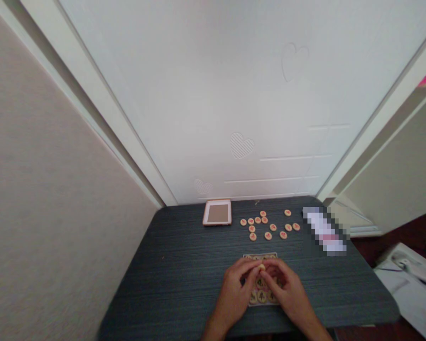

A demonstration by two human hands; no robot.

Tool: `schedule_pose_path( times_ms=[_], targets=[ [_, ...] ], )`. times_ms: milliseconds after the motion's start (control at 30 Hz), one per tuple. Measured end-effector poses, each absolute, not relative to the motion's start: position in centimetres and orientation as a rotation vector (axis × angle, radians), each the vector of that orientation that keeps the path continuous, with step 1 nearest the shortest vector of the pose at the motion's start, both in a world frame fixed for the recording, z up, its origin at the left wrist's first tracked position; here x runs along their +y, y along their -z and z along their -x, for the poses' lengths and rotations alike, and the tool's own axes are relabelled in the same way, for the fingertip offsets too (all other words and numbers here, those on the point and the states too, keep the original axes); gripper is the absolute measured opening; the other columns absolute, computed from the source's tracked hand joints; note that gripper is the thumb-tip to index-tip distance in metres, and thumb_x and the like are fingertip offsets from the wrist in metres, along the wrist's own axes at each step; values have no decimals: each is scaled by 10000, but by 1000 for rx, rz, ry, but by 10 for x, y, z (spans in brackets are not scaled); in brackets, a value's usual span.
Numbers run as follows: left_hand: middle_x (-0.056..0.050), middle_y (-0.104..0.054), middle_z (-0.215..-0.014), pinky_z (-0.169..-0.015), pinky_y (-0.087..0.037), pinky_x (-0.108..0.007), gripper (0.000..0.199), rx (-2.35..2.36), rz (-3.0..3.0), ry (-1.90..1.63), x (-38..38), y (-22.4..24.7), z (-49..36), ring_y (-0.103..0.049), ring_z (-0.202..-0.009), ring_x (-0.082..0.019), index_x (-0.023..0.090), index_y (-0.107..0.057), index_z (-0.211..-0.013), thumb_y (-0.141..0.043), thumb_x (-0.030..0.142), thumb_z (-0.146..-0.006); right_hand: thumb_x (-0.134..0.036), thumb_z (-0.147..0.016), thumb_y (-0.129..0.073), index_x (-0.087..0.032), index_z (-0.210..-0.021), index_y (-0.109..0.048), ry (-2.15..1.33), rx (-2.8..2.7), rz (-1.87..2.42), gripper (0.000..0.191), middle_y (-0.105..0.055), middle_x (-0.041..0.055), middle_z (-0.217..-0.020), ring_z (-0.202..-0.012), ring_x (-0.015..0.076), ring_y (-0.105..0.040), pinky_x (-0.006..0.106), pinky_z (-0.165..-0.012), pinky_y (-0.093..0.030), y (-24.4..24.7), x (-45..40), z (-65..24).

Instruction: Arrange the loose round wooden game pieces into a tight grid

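Both hands meet over a small box (263,304) of round xiangqi pieces near the front of the table. Between the fingertips of my left hand (236,287) and my right hand (286,287) is one pale round xiangqi piece (261,268), pinched from both sides. Below it, several dark-marked pieces (261,297) lie in rows in the box; my hands hide part of them. Farther back, several loose red-marked pieces (268,236) are scattered on the table.
The dark table (173,270) stands against a white panel with embossed hearts (242,145). At its back edge lies a shallow square lid or tray (217,212). A blurred-out flat item (324,232) lies at the right. White objects (408,284) sit lower, beyond the right edge.
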State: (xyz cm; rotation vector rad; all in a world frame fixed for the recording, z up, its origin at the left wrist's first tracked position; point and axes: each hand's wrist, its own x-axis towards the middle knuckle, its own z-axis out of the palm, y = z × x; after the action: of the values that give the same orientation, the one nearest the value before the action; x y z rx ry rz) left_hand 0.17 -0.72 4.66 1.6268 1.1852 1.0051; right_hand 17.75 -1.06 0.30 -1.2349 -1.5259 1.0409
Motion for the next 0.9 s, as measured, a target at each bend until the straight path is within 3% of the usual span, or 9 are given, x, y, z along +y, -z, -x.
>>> schedule_pose_path(
  times_ms=[100,233,433,567,900],
  targets=[
    [-69,-731,-1144,-968,-531,-337,284,1225,-1663,-1017,-11,-41,3,-670,-1067,-213,262,-733,-1189,-538,328,-993,-416,-960,-622,-242,-1154,-693,-1010,-1570,1237,270,-731,64,-1038,-926,212,-701,313,-853,-572,-5,-11,-185],
    [-66,-726,-1023,-807,-544,-300,272,1418,-1640,-1073,-11,-22,14,-673,-878,-194,230,-716,-1146,-534,357,-989,-364,-1002,-535,-266,-1222,-687,-868,-1672,1289,285,-707,73,-1080,-1002,216,-678,331,-910,-547,-10,-7,-202],
    [-5,-697,-795,-704,-520,-276,294,1582,-1706,-936,-13,3,22,-646,-710,-173,242,-682,-1166,-555,421,-969,-367,-993,-538,-257,-1122,-737,-772,-1746,1385,261,-727,54,-951,-819,196,-686,292,-740,-556,-9,2,-209],
    [23,-666,-719,-687,-512,-278,297,1673,-1793,-863,-12,8,17,-647,-683,-172,257,-665,-1175,-582,435,-953,-322,-983,-554,-261,-1072,-759,-750,-1793,1334,232,-754,53,-999,-908,203,-709,297,-828,-558,-11,9,-196],
    [-8,-771,-1035,-841,-552,-298,273,1665,-2053,-863,-6,12,17,-718,-926,-189,336,-717,-1181,-534,311,-980,-281,-979,-549,-230,-1065,-708,-870,-1694,1387,188,-770,45,-983,-888,206,-735,311,-840,-565,0,13,-174]
  ],
)
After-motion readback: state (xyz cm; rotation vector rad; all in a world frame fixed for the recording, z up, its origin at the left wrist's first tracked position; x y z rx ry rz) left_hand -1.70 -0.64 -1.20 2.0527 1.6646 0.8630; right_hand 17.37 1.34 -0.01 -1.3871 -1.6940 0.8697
